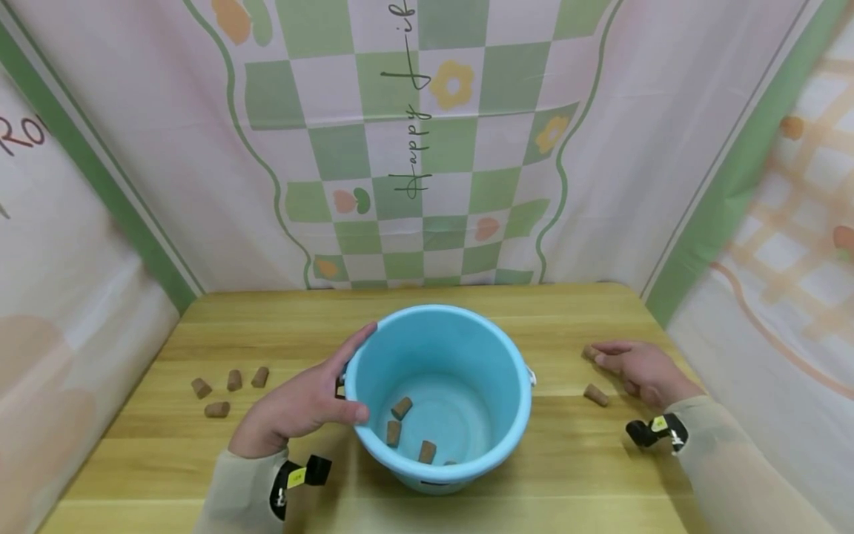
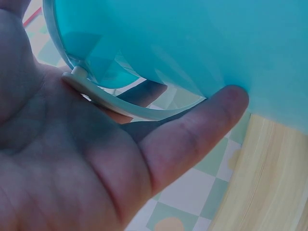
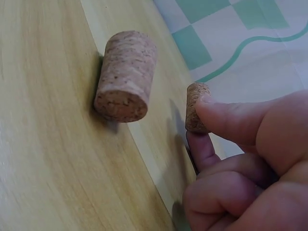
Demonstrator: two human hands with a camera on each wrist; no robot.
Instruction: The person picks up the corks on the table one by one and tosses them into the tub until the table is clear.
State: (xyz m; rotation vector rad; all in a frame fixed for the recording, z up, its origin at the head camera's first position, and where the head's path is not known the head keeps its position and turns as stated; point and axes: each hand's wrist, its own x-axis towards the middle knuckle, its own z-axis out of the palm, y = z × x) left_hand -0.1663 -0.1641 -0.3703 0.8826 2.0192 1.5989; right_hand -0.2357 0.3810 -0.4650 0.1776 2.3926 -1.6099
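A light blue bucket [image 1: 440,311] stands upright on the table. My left hand [image 1: 310,397] holds its left rim, thumb over the edge and fingers along the outside. In the left wrist view, the palm [image 2: 67,159] lies by the bucket's pale handle [image 2: 115,103]. Several corks [image 1: 402,407] lie on the bucket's floor. At the right, my right hand [image 1: 643,371] pinches a cork [image 3: 192,108] between thumb and finger, close to the tabletop. Another cork [image 3: 126,77] lies on the wood beside that hand.
Several more corks [image 1: 234,380] lie at the left of the wooden table [image 1: 320,326], beyond my left forearm. Printed curtains [image 1: 454,148] hang behind the table and at both sides. Each wrist wears a small black camera [image 1: 640,432].
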